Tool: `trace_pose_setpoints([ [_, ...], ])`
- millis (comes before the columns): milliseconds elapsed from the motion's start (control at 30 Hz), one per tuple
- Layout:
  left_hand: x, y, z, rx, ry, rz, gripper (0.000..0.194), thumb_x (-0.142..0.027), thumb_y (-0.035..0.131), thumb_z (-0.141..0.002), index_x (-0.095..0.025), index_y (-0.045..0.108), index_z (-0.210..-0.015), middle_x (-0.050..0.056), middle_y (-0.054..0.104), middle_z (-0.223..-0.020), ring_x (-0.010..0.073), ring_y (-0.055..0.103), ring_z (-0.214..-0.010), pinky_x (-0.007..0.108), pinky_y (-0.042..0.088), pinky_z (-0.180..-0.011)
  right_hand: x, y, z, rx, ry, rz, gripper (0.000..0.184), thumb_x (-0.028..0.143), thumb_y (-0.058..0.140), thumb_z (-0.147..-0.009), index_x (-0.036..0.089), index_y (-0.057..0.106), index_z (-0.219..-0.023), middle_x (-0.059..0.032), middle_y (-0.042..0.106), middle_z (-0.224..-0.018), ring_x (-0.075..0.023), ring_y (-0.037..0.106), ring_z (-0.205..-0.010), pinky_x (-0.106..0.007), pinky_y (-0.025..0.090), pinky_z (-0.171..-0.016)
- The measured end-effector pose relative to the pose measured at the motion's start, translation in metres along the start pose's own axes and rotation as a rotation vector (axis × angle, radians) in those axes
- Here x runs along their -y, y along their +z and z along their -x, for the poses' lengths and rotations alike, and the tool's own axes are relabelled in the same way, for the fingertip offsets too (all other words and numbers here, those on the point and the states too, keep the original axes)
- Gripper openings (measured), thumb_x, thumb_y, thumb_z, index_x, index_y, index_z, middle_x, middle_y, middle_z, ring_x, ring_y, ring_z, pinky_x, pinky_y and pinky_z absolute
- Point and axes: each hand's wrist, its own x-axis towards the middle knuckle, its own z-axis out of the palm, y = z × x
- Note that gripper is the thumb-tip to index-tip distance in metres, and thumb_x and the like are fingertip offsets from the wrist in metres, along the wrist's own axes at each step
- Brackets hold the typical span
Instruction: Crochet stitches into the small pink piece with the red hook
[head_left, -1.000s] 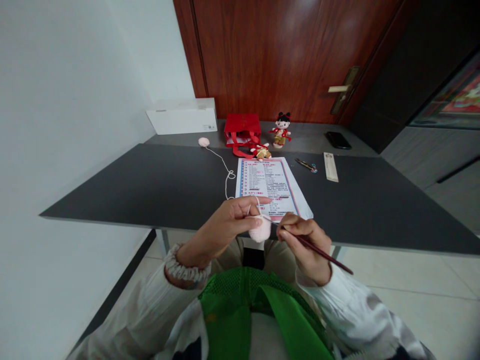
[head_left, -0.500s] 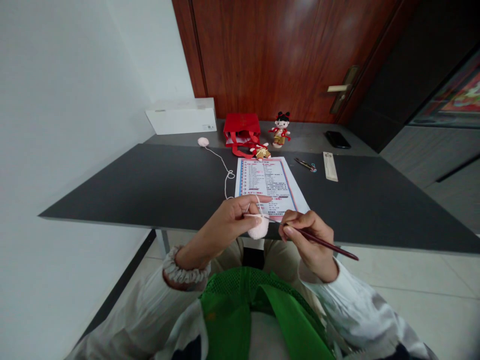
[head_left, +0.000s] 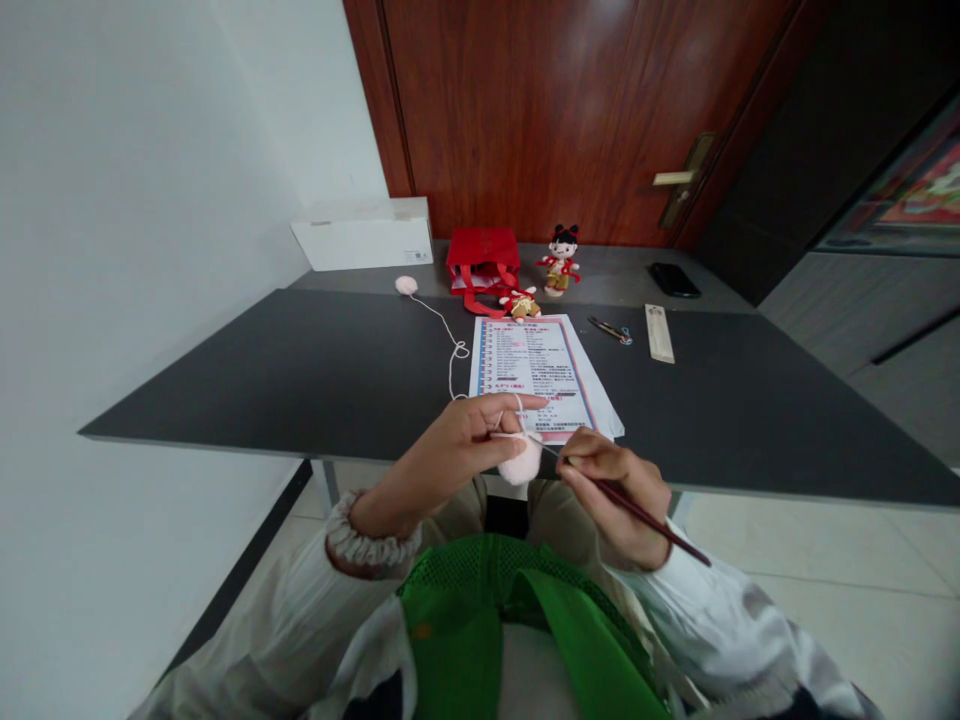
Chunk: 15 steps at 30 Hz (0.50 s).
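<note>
Comprises piece [head_left: 520, 462] pinched in left hand [head_left: 450, 448] at near edge of desk [head_left: 360, 400], yarn [head_left: 453, 350] over finger, and hook [head_left: 645, 517] clasped in right hand [head_left: 630, 480], tip at rim; risks dropped stitch from slack yarn or snag from skewed tip.

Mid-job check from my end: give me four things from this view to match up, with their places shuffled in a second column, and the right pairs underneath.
Things
1. pink piece
2. slim dark-red tool
3. black phone
4. red bag

Places
A. held in the right hand
B. between the white box and the standing doll
C. held in the left hand
D. just beyond the pale strip

Pairs: 1-C; 2-A; 3-D; 4-B
</note>
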Motion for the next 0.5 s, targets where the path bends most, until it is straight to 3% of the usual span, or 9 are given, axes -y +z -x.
trace_pose_setpoints([
  [100, 0.005, -0.001, -0.001, 0.021, -0.018, 0.091, 0.042, -0.018, 0.065, -0.076, -0.014, 0.063, -0.117, -0.003, 0.056, -0.071, 0.0123, 0.053, -0.068, 0.028, 0.04, -0.069, -0.002, 0.009, 0.006, -0.149, 0.097, -0.081, 0.019, 0.005, 0.057, -0.084, 0.023, 0.051, -0.085, -0.0003, 0.059, -0.072, -0.0152, 0.057, -0.063, -0.032, 0.047, -0.056],
  [300, 0.009, -0.004, 0.0, 0.033, -0.044, 0.114, 0.041, -0.017, 0.065, -0.075, -0.014, 0.063, -0.116, -0.004, 0.055, -0.068, 0.0118, 0.053, -0.066, 0.027, 0.04, -0.069, -0.006, 0.002, -0.001, 0.095, -0.204, 0.072, 0.025, -0.001, 0.059, -0.079, 0.022, 0.054, -0.081, -0.0029, 0.063, -0.073, -0.0156, 0.055, -0.064, -0.032, 0.046, -0.055],
  [367, 0.007, -0.005, 0.0, 0.043, -0.034, 0.095, 0.04, -0.017, 0.065, -0.075, -0.015, 0.063, -0.115, -0.004, 0.054, -0.066, 0.0118, 0.053, -0.066, 0.027, 0.04, -0.068, -0.007, 0.0, -0.002, 0.067, -0.108, -0.009, 0.022, 0.001, 0.059, -0.08, 0.022, 0.052, -0.079, -0.0021, 0.062, -0.071, -0.0153, 0.055, -0.062, -0.031, 0.046, -0.054],
  [500, -0.001, -0.006, -0.001, 0.067, 0.024, -0.104, 0.024, -0.017, 0.062, -0.076, -0.015, 0.067, -0.099, -0.003, 0.054, -0.066, 0.0136, 0.054, -0.068, 0.029, 0.042, -0.071, -0.005, 0.0, -0.001, -0.071, 0.24, -0.263, 0.016, 0.012, 0.055, -0.088, 0.023, 0.047, -0.08, 0.0034, 0.052, -0.061, -0.0129, 0.051, -0.054, -0.027, 0.042, -0.048],
])
